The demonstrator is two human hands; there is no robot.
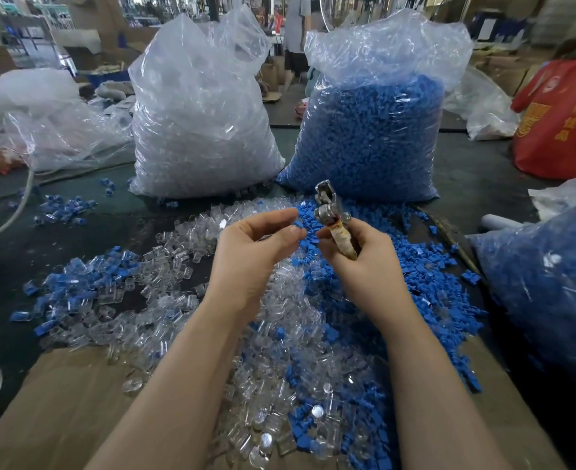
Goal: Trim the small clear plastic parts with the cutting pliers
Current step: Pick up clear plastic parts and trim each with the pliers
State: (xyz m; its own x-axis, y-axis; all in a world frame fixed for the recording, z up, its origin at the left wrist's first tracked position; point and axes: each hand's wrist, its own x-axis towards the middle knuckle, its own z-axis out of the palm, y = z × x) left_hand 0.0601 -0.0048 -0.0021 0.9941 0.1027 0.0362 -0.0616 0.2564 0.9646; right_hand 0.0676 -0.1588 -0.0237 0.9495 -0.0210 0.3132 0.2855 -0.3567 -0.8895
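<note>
My right hand (pixel 354 256) is shut on the cutting pliers (pixel 329 212), whose metal jaws point up and whose wrapped handle runs down through my palm. My left hand (pixel 256 249) is held just left of the pliers with curled fingers; the fingertips pinch something small, too faint to tell whether it is a clear part. Below both hands lies a heap of small clear plastic parts (pixel 280 340) mixed with small blue parts (pixel 425 276).
A tall bag of clear parts (pixel 198 130) and a bag of blue parts (pixel 371 137) stand behind the heap. Another blue-filled bag (pixel 551 293) lies at right, crumpled plastic bags (pixel 52 130) at left. Cardboard (pixel 59 408) covers the near table. A person stands far behind.
</note>
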